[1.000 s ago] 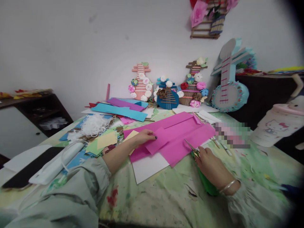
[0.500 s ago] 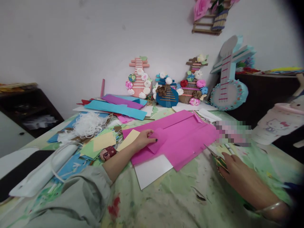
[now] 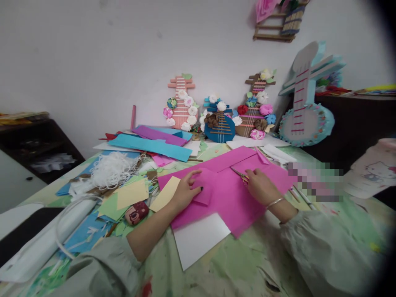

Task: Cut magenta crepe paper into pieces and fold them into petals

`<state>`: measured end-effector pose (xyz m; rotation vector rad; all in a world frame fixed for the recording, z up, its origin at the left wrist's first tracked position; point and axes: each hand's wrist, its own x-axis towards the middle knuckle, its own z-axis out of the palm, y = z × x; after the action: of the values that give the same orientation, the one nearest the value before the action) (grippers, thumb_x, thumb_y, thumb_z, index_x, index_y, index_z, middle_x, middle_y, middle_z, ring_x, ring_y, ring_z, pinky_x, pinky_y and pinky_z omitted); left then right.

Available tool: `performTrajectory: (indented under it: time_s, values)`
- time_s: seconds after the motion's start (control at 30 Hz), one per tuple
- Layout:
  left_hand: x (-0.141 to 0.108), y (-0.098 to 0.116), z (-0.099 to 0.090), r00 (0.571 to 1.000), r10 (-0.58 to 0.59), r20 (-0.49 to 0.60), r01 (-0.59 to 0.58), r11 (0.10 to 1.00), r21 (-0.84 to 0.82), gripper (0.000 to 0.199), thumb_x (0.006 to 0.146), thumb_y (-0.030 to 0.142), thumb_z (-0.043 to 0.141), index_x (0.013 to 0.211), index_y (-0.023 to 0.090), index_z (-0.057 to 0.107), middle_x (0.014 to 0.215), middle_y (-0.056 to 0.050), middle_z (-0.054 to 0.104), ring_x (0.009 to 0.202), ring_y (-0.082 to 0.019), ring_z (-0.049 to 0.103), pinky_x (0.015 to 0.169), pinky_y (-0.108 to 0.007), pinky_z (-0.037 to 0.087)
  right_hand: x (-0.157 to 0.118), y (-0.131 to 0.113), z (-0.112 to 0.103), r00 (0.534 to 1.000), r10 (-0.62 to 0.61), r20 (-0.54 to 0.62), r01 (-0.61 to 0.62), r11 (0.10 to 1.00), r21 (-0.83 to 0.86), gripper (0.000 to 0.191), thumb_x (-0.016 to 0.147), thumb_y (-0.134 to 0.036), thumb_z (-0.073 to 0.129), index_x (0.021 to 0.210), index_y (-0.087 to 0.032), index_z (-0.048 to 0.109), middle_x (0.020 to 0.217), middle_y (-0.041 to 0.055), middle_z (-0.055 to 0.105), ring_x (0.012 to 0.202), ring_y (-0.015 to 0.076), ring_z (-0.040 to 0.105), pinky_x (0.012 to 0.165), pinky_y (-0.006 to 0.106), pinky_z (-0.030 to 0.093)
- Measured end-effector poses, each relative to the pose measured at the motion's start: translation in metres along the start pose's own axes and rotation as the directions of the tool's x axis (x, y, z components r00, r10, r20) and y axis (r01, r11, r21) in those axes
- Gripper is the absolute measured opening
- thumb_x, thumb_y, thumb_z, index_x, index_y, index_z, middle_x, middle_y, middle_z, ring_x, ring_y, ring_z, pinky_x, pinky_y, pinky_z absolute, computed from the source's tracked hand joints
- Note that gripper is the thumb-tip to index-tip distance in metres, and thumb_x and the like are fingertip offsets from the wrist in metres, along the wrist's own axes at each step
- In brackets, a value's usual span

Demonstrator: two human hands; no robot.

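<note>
Over pink paper [image 3: 238, 206], the right hand [image 3: 262, 187] brings gripped scissors [image 3: 239, 173] near the small piece [image 3: 208, 181] the half-open left hand [image 3: 185, 192] touches.

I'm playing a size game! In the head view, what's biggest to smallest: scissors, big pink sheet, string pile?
1. Big pink sheet
2. String pile
3. Scissors, counting only what shows; the right hand hides some.
</note>
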<state>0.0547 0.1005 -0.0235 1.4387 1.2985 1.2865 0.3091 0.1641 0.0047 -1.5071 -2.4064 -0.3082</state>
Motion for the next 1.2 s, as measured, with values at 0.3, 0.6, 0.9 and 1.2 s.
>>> performTrajectory:
  time_s: [0.3,0.6,0.9,1.2]
  values:
    - [-0.011,0.007,0.016,0.982,-0.126,0.142,0.167,0.929,-0.330,0.055,0.066,0.017,0.074,0.117,0.016,0.054,0.123,-0.012,0.055,0.102,-0.022,0.059,0.074,-0.028,0.051,-0.025,-0.045,0.014,0.832,-0.479,-0.279,0.546,0.796,0.262,0.038,0.088,-0.009,0.045,0.122,-0.021,0.056,0.124,0.0165,0.052,0.111,0.0253,0.049,0.085,0.041,0.049]
    - [-0.009,0.011,0.012,0.959,-0.151,0.238,0.253,0.835,-0.488,0.072,0.058,0.010,0.079,0.123,0.015,0.049,0.119,-0.012,0.054,0.090,-0.017,0.060,0.072,-0.024,0.049,-0.021,-0.044,0.020,0.763,-0.479,-0.434,0.623,0.724,0.297,0.015,0.088,-0.010,0.049,0.093,-0.014,0.063,0.097,0.0110,0.067,0.097,0.0225,0.055,0.079,0.040,0.051]
    - [-0.009,0.013,0.010,0.932,-0.144,0.334,0.324,0.743,-0.585,0.082,0.052,0.007,0.073,0.128,0.021,0.045,0.139,-0.016,0.037,0.102,-0.025,0.061,0.076,-0.030,0.051,-0.016,-0.044,0.023,0.848,-0.361,-0.389,0.516,0.731,0.447,0.028,0.090,-0.010,0.045,0.108,-0.021,0.063,0.112,0.0127,0.063,0.086,0.0173,0.058,0.071,0.034,0.052]
    - [-0.010,0.002,0.005,0.969,-0.084,0.234,0.107,0.990,-0.087,0.056,0.068,0.007,0.061,0.122,0.021,0.054,0.133,-0.014,0.046,0.110,-0.025,0.057,0.087,-0.038,0.051,-0.012,-0.038,0.023,0.834,-0.390,-0.389,0.547,0.672,0.499,0.020,0.089,-0.012,0.048,0.095,-0.019,0.066,0.096,0.0091,0.069,0.093,0.0196,0.057,0.078,0.036,0.052]
